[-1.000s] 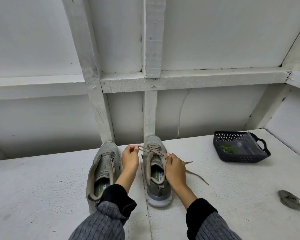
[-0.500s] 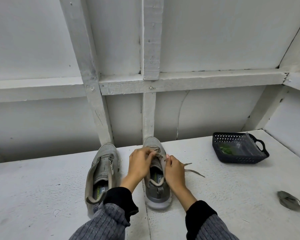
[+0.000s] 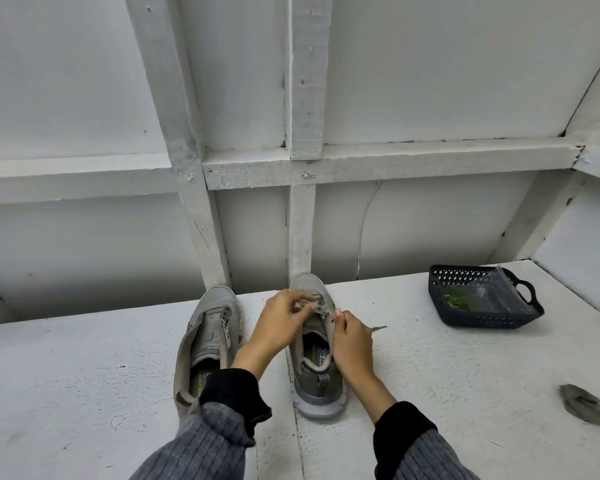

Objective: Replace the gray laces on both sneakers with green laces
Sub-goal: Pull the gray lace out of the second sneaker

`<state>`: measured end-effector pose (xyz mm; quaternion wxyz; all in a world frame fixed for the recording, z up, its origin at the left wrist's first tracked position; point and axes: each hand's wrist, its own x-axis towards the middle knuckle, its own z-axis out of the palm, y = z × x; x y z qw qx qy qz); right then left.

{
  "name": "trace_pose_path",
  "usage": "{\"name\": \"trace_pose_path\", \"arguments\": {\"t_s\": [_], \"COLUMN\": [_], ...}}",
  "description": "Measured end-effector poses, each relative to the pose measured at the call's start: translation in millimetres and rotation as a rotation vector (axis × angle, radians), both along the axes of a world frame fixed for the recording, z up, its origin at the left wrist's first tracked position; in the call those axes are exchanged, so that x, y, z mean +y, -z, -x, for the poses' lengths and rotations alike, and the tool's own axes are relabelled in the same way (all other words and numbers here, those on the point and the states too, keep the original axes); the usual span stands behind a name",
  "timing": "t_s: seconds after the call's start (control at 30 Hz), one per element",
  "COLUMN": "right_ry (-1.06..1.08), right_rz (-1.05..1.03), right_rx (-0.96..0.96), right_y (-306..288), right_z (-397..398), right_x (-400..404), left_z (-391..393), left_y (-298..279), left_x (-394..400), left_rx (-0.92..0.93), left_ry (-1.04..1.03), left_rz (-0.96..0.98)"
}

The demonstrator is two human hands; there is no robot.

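Gray lace [image 3: 314, 308] on right sneaker [image 3: 314, 344]: my left hand [image 3: 279, 322] now pinches it. Right hand [image 3: 349, 339] still pinches its trailing end; I see that end drawn shorter.

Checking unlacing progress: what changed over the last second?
Left hand moved right from the sneaker's left edge onto the gray lace over the right sneaker. The loose lace end right of it got shorter. Right hand, left sneaker and basket stayed put.

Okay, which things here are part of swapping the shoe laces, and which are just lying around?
Part of the job:
- right grey mesh sneaker, both hands working its grey lace
- left grey mesh sneaker
- green laces in clear bag

Lying about:
- dark plastic basket
- bundled grey strip
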<state>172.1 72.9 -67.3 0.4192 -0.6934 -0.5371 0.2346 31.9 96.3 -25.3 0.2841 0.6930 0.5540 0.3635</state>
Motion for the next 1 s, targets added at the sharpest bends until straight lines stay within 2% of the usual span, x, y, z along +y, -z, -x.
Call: {"name": "trace_pose_path", "arguments": {"t_s": [0.07,0.17,0.2,0.33,0.53,0.6,0.7,0.8,0.9,1.0], "right_ry": [-0.005,-0.008,-0.005,-0.005,-0.011,-0.007,-0.010,-0.009,-0.012,-0.032], "right_rz": [-0.003,0.002,0.003,-0.004,-0.001,0.002,0.007,0.004,-0.005,-0.009], "right_rx": [0.001,0.005,0.002,0.007,0.011,0.017,0.022,0.025,0.027,0.033], "right_y": [0,-3,-2,-1,-2,-1,-1,-2,-6,-9], "right_z": [0,0,0,0,0,0,-1,0,1,0], "right_x": [-1,-1,-1,0,-1,-1,-2,-2,-4,-7], "left_z": [-4,-7,-8,-1,9,15,17,16,11,1], "left_y": [5,12,13,15,21,22,30,39,37,19], "left_x": [2,5,6,5,-5,-6,-8,-12,-10,-10], "left_rx": [0.277,0.324,0.268,-0.152,-0.481,-0.370,-0.084,-0.009,0.028,-0.119], "left_ry": [0.003,-0.048,-0.060,-0.204,-0.562,-0.615,-0.520,-0.407,-0.372,-0.308], "left_rz": [-0.039,-0.039,-0.024,0.057,0.034,0.073,0.283,0.425,0.256,0.100]}}
